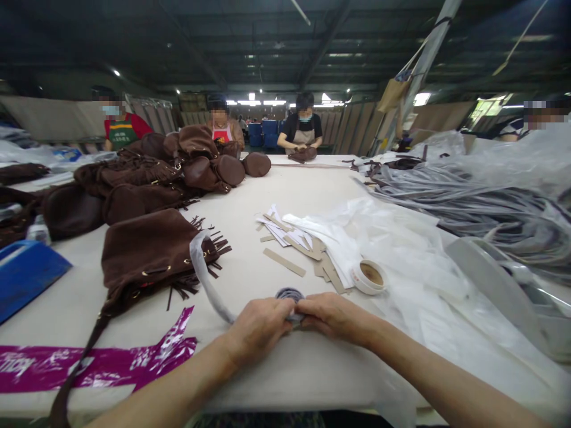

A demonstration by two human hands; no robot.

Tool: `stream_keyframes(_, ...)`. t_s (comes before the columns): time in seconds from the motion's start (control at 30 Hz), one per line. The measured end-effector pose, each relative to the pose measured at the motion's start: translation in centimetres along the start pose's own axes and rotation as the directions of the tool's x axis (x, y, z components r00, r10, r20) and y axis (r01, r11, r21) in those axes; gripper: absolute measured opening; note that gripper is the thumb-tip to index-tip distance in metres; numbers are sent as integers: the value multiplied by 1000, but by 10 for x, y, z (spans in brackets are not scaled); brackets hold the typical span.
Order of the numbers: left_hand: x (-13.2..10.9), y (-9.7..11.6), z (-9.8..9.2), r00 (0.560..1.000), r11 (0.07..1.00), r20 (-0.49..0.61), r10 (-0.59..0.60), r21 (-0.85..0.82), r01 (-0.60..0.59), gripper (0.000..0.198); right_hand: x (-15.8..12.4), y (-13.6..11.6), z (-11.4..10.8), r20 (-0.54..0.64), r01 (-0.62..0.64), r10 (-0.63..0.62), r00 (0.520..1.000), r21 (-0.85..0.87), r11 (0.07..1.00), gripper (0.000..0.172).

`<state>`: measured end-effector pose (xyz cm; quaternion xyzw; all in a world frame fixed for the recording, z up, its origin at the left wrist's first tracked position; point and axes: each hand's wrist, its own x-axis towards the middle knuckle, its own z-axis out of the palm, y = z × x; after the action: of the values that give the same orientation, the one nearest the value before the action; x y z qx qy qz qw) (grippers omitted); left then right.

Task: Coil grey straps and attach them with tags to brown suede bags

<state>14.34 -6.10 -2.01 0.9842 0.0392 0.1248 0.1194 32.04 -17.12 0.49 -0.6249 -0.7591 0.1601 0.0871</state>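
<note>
My left hand (263,324) and my right hand (332,318) meet low in the middle of the head view, fingers closed. Between them they pinch a small grey coiled strap (289,293), partly hidden by my fingers. From my left hand a strap length in translucent wrapping (206,276) curves up to a brown fringed bag (143,246). This bag lies on its side with gold eyelets and a long brown strap (84,362) hanging toward the table's near edge.
Brown bags (147,172) are heaped at left, near a blue container (31,273) and purple printed film (102,365). Card strips (285,261), a tape roll (371,277), white sheets (401,255) and bundled grey straps (499,208) lie rightward. Several co-workers, one person (303,128) opposite, surround the table.
</note>
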Motion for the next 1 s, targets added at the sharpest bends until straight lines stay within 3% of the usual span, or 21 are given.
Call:
stream_keyframes(0.1, 4, 12, 10, 978, 982, -102, -182, 22, 185, 15, 2, -6, 1, -12, -119, 119, 993, -42, 992, 11)
stream_keyframes(0.17, 4, 23, 20, 952, 965, -183, -245, 47, 258, 18, 2, -9, 6, -18, -126, 126, 992, -15, 992, 11)
stream_keyframes(0.23, 3, 32, 26, 946, 959, -229, -229, 111, 260, 19, 0, -9, 10, -30, -84, 84, 996, -4, 996, 14)
stream_keyframes(0.43, 4, 37, 20, 968, 924, -217, -127, 329, 195, 21, -3, -4, 4, -91, -40, 17, 996, -254, 966, 25)
stream_keyframes(0.5, 5, 38, 18, 968, 923, -205, -142, 327, 205, 19, -5, -3, 0, -131, -10, -10, 991, -149, 989, 22)
stream_keyframes(0.6, 5, 40, 17, 970, 929, -200, -138, 314, 197, 20, -8, 3, -4, -222, 70, -33, 974, 159, 985, 20)
stream_keyframes(0.7, 4, 42, 18, 974, 929, -198, -107, 329, 169, 18, 0, 10, -4, -354, 90, 53, 934, 375, 923, 24)
stream_keyframes(0.77, 4, 41, 19, 976, 928, -197, -96, 337, 159, 17, 12, 11, -4, -380, 108, 49, 924, 380, 919, 27)
stream_keyframes(0.9, 2, 35, 22, 966, 937, -221, -133, 290, 195, 21, 28, 8, -11, -245, 267, -201, 948, 274, 924, 41)
stream_keyframes(1.0, 1, 34, 25, 950, 942, -263, -168, 241, 233, 22, 19, 2, -17, -304, 257, -176, 936, 254, 932, 42)
